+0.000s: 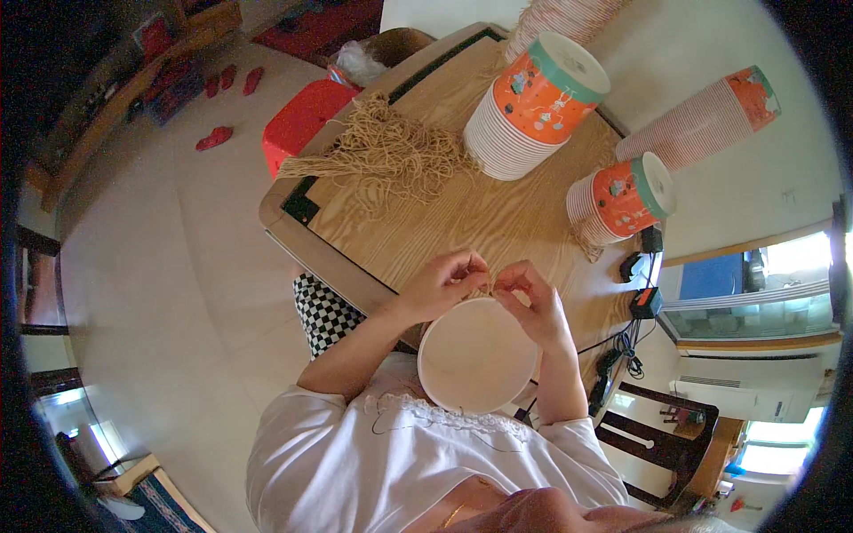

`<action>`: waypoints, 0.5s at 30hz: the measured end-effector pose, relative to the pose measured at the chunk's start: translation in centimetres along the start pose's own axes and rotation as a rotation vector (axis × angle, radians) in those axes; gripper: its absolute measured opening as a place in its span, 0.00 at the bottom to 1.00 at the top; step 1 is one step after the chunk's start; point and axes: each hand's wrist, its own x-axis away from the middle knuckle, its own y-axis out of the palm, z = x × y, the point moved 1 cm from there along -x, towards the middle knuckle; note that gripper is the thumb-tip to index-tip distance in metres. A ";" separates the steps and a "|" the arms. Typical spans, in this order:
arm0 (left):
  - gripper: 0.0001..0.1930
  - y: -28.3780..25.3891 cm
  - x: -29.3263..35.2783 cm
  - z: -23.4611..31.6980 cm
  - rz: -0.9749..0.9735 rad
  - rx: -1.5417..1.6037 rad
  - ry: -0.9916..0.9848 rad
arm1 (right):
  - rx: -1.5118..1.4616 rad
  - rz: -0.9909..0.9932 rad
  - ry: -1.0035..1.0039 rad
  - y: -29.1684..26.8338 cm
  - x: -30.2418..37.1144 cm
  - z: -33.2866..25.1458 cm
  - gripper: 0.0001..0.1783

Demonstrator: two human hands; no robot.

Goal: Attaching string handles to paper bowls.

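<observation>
I've got both hands up at the far rim of the white paper cup (478, 354), which sits against my chest at the table (498, 222) edge. Left hand (442, 282) and right hand (530, 298) are each pinched narrow on a short tan string (487, 287) running across between them, just above the rim, equally close to both.

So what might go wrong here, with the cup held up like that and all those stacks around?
Three things, perhaps. The paper cup sits against the person's chest at the table edge, so it might slip down. The left hand and right hand pinch a thin string at its rim, and that could slide out of their grip. The cup stacks lean, so a nudge may tip them onto the string pile.
</observation>
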 end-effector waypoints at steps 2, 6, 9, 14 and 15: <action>0.07 0.1 0.0 -0.2 0.006 -0.058 0.054 | -0.063 0.010 -0.008 0.2 -0.1 0.0 0.09; 0.07 0.1 0.1 0.0 0.005 0.062 -0.016 | -0.073 -0.022 0.012 0.2 0.1 0.4 0.12; 0.08 -0.2 0.1 -0.2 0.017 0.115 -0.064 | -0.033 -0.003 0.001 0.1 0.2 0.9 0.12; 0.11 -0.1 0.0 -0.2 0.012 -0.087 0.142 | 0.011 -0.013 0.005 -0.1 0.2 0.8 0.12; 0.11 -0.1 0.1 0.6 -0.051 -0.110 0.078 | -0.004 -0.011 0.009 0.0 0.2 0.7 0.12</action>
